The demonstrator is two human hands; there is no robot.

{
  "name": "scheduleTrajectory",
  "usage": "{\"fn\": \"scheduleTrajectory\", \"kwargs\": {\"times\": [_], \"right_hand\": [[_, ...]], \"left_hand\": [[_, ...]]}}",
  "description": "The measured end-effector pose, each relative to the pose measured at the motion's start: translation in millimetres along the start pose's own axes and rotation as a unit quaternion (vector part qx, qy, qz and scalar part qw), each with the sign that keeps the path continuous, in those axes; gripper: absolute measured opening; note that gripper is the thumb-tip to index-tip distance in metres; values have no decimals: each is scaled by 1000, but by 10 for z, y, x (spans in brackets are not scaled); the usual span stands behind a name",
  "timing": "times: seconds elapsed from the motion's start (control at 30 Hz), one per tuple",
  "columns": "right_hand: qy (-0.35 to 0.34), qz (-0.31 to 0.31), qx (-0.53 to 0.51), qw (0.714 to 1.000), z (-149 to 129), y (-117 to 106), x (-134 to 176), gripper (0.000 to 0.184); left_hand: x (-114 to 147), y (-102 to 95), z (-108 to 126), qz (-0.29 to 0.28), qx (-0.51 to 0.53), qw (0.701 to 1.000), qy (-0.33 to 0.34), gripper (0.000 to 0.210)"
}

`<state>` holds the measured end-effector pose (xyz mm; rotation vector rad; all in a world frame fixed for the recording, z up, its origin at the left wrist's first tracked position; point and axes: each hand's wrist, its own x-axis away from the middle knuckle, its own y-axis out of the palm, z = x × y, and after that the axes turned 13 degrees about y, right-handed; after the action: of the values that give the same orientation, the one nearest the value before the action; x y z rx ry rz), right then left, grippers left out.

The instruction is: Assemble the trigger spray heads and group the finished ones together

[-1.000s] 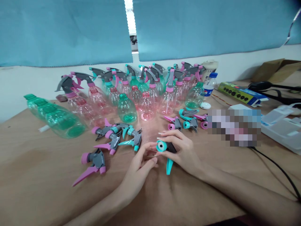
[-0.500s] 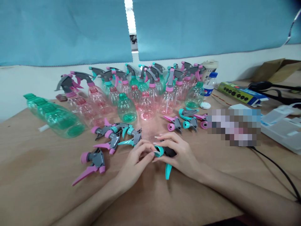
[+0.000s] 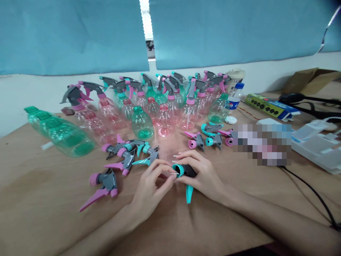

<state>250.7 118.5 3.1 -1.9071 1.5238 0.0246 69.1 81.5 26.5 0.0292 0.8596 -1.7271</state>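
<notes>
In my right hand (image 3: 205, 172) is a trigger spray head (image 3: 189, 170), dark grey with a turquoise collar and a turquoise trigger (image 3: 189, 194) pointing down. The collar's open end (image 3: 179, 171) faces left, towards my left hand (image 3: 156, 179). My left thumb and fingertips pinch a thin white piece (image 3: 173, 173) at the mouth of the collar; its exact kind is too small to make out. Left of my hands lie several loose spray heads, among them a pink and grey one (image 3: 106, 183). More loose spray heads (image 3: 213, 140) lie beyond my right hand.
Several pink and green bottles, some capped with spray heads, stand behind, including an uncapped green bottle (image 3: 143, 124). Green bottles (image 3: 71, 142) line the left. Rightward are a Pepsi bottle (image 3: 235, 99), a printed box (image 3: 269, 106), a clear plastic case (image 3: 317, 145) and a black cable (image 3: 309, 188).
My left fingertips have drawn back slightly from the collar, and the thin white piece shows more plainly at its mouth. My right hand keeps its hold on the spray head.
</notes>
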Motion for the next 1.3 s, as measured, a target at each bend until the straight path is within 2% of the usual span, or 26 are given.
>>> {"fn": "scheduleTrajectory", "kwargs": {"times": [0.37,0.53,0.67,0.9,1.1,1.3], "right_hand": [[92,-21,-77,993,-79,-11,-20,23],[110,-68,-114,985,-81,-13,-11,23],[87,-78,-81,990,-82,-21,-22,23],[82,-98,-62,990,-68,-2,-2,24],[89,-98,-53,990,-78,2,3,30],[64,-100,-78,990,-95,-11,-2,26]], "left_hand": [[47,-10,-137,112,-57,992,-25,9],[41,-59,-147,71,-93,992,40,12],[36,-82,-161,79,-102,988,84,16],[-5,-91,-109,69,-139,958,242,18],[2,-101,-107,47,-134,962,233,22],[-13,-76,-89,42,-124,960,248,21]]}}
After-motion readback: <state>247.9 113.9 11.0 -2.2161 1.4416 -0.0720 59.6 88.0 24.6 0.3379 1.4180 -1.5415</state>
